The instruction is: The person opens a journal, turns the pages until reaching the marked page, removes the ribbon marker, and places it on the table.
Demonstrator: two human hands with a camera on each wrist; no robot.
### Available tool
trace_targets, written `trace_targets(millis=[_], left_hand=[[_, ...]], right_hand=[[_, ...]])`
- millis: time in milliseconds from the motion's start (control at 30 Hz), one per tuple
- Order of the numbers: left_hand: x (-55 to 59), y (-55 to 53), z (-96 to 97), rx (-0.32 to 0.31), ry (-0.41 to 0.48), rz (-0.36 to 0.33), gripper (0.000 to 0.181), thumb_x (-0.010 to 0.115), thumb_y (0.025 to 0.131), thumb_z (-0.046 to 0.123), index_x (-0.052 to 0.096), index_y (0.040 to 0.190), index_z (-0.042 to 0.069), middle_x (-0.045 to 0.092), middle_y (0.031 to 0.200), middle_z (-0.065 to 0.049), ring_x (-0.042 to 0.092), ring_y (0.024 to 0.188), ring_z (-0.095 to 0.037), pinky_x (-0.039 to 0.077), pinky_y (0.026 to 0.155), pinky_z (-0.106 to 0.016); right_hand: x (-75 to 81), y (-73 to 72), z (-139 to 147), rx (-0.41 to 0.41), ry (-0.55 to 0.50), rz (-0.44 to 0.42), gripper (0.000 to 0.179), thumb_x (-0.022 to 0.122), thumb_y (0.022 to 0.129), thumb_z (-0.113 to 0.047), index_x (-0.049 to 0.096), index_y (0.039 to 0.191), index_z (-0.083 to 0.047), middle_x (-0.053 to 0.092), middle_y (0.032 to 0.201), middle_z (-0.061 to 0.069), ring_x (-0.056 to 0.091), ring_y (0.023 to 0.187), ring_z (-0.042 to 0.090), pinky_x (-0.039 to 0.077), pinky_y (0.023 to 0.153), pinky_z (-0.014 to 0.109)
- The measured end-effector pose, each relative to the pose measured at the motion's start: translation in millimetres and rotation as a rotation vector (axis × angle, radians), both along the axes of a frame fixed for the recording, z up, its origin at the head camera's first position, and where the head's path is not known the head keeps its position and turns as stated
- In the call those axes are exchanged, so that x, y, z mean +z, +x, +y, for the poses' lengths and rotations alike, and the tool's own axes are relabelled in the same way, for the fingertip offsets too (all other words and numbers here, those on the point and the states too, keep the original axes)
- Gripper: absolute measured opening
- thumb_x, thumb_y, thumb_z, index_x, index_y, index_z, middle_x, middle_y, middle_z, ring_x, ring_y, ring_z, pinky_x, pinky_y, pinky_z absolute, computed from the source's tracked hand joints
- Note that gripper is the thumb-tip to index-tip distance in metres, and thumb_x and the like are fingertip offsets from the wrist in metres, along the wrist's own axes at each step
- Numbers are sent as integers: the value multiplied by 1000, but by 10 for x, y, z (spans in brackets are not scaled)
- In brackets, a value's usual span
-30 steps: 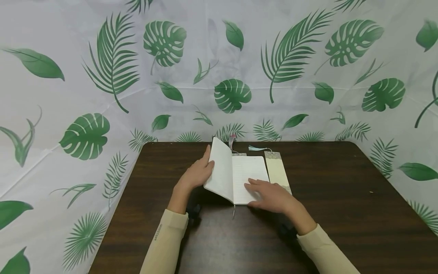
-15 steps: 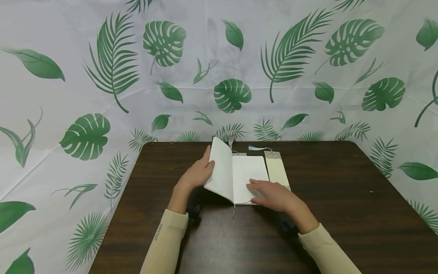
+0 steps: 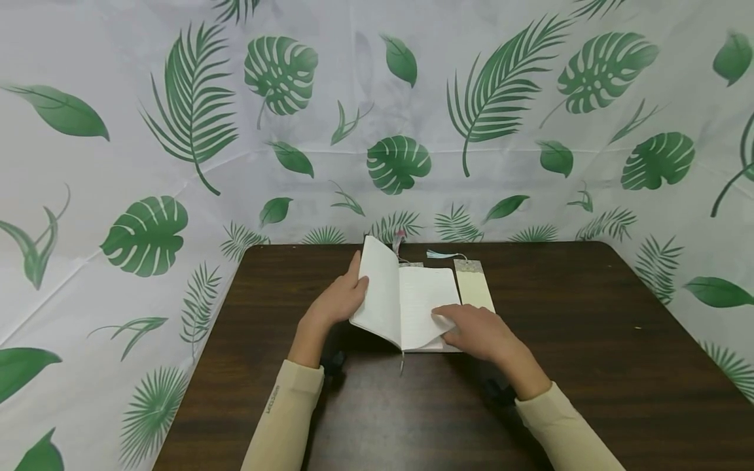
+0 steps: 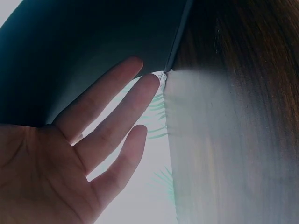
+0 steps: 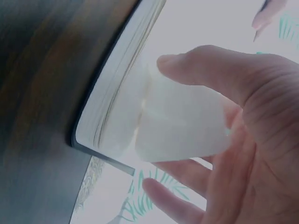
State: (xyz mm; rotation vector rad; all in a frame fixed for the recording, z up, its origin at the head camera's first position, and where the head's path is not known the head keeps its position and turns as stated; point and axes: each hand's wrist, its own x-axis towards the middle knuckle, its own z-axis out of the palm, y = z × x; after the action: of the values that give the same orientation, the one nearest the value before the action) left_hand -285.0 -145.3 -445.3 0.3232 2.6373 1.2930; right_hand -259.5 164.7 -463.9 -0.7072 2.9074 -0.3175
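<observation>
A dark-covered notebook point(image 3: 379, 288) lies open on the table, its left side lifted at a slant. My left hand point(image 3: 338, 297) holds that raised side, thumb over the white page edge. Its other fingers spread beside the dark cover point(image 4: 107, 42) in the left wrist view. On the notebook's right side, my right hand point(image 3: 480, 330) pinches the lower corner of a lined page point(image 3: 421, 291), which curls upward. In the right wrist view the thumb lies over the lifted page point(image 5: 187, 121), with the fingers behind it.
A cream bookmark point(image 3: 476, 291) with a pale blue tassel point(image 3: 442, 254) lies right of the notebook. Another bookmark point(image 3: 410, 265) shows partly behind it. A thin ribbon point(image 3: 402, 363) hangs from the spine onto the brown table point(image 3: 589, 314). Leaf-patterned cloth point(image 3: 330, 157) stands behind.
My right hand went from resting on the right page to pinching its lower corner, and the page has lifted off those below. My left hand holds still.
</observation>
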Motion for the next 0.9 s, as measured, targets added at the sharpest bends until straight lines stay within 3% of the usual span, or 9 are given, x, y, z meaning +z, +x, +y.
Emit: trace_targets(millis=[167, 300, 433, 567, 667, 767, 867, 900], left_hand=[[-15, -3, -10, 10, -19, -10, 74, 31, 116, 35, -7, 174, 9, 62, 140, -27, 68, 110, -31, 44, 115, -52], [-25, -5, -17, 14, -25, -16, 74, 31, 116, 36, -7, 174, 10, 64, 133, -26, 68, 109, -30, 45, 114, -52], [-16, 3, -13, 14, -15, -19, 74, 31, 116, 36, -8, 174, 11, 55, 152, -27, 64, 121, -34, 42, 117, -52], [-15, -1, -9, 13, -16, -16, 74, 30, 116, 36, -9, 174, 11, 38, 171, -24, 58, 134, -35, 39, 120, -53], [-9, 6, -6, 14, -21, -23, 74, 30, 116, 37, -10, 173, 12, 37, 171, -23, 58, 136, -35, 39, 120, -53], [-1, 17, -2, 15, -21, -33, 74, 30, 116, 37, -11, 174, 13, 37, 171, -23, 58, 135, -35, 40, 120, -54], [6, 24, 2, 13, -22, -39, 75, 30, 116, 38, -12, 174, 14, 40, 169, -25, 59, 130, -35, 41, 117, -53], [5, 24, 2, 11, -23, -40, 75, 30, 116, 38, -11, 174, 14, 43, 167, -26, 61, 128, -35, 42, 116, -54]], right_hand=[[10, -28, 18, -33, -1, 91, 51, 83, 93, -20, 70, 142, -14, 69, 144, 13, 63, 133, 40, 49, 106, 66], [11, -55, 11, -116, -41, 161, 61, 83, 92, -23, 63, 150, -14, 59, 156, 18, 58, 139, 45, 47, 105, 71], [14, -79, -6, -218, -133, 180, 81, 78, 97, -35, 42, 165, -9, 44, 167, 23, 54, 142, 50, 49, 101, 71], [-2, -77, -35, -259, -200, 138, 93, 68, 101, -49, 23, 172, -8, 39, 171, 20, 56, 142, 46, 52, 97, 67], [-49, -46, -90, -236, -246, 105, 80, 67, 103, -49, 36, 168, -15, 53, 164, 14, 68, 128, 42, 55, 89, 61], [-119, 0, -178, -179, -273, 110, 51, 70, 102, -44, 60, 146, -20, 71, 142, 9, 75, 111, 35, 56, 82, 55], [-182, 40, -276, -116, -280, 130, 34, 74, 100, -40, 68, 127, -20, 77, 127, 6, 75, 112, 32, 57, 84, 55], [-201, 49, -298, -100, -280, 127, 35, 74, 99, -40, 68, 127, -20, 78, 124, 6, 74, 113, 32, 56, 86, 56]])
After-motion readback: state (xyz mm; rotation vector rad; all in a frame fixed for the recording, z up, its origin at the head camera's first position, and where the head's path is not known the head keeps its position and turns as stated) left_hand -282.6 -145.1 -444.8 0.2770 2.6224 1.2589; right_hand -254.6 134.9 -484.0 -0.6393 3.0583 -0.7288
